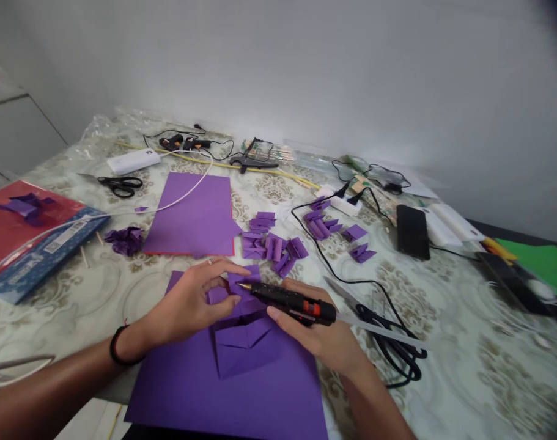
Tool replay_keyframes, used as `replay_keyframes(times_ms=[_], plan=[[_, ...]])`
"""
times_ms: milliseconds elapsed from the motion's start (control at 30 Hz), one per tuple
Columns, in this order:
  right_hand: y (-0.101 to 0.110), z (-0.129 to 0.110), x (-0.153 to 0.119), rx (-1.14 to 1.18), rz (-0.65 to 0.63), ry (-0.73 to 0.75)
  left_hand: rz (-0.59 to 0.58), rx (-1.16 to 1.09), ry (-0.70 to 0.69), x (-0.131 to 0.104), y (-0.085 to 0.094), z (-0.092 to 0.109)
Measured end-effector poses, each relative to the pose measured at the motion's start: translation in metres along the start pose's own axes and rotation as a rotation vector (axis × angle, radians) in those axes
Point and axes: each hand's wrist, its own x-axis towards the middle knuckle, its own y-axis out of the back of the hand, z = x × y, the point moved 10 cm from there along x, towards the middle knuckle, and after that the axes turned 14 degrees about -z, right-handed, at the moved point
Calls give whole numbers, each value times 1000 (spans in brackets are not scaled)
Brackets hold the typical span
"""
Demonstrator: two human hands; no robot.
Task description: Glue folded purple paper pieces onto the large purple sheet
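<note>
My right hand (321, 330) grips a black hot glue gun (296, 304), its metal nozzle pointing left and a clear glue stick (379, 329) sticking out of its back. My left hand (198, 305) is curled at the left of a folded purple paper piece (244, 278), index finger and thumb on its edge. The nozzle tip is right over this piece; whether it touches is hard to tell. Below both hands, folded purple flaps (244, 335) stand up from a large purple sheet (223, 397) at the table's front edge.
Several folded purple pieces (273, 247) lie ahead. Large black scissors (388, 342) and the gun's cord are at right, near a phone (412, 231). A purple sheet (191, 211), crumpled paper (125, 240), smaller scissors (121, 185) and a red-blue packet (44, 256) lie left.
</note>
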Motion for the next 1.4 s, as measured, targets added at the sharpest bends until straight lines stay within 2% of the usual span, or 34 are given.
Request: replay_keyframes(times_ms=[100, 233, 400, 633, 833, 1067, 1233, 1400], plan=[[-1, -2, 1, -5, 9, 8, -2, 28, 0, 0, 0, 0], [-8, -13, 7, -32, -116, 49, 5, 66, -20, -1, 2, 2], [2, -18, 6, -40, -57, 45, 7, 86, -30, -1, 2, 4], [-5, -23, 12, -16, -134, 27, -15, 27, 3, -1, -1, -3], [-1, -16, 10, -13, -75, -5, -12, 45, 9, -1, 0, -4], [-9, -25, 18, 29, -222, -8, 4, 85, 16, -1, 2, -2], [-9, -28, 22, 100, -245, -8, 17, 127, 10, -2, 5, -1], [-5, -27, 21, 108, -216, -20, 17, 128, 9, -2, 5, -1]])
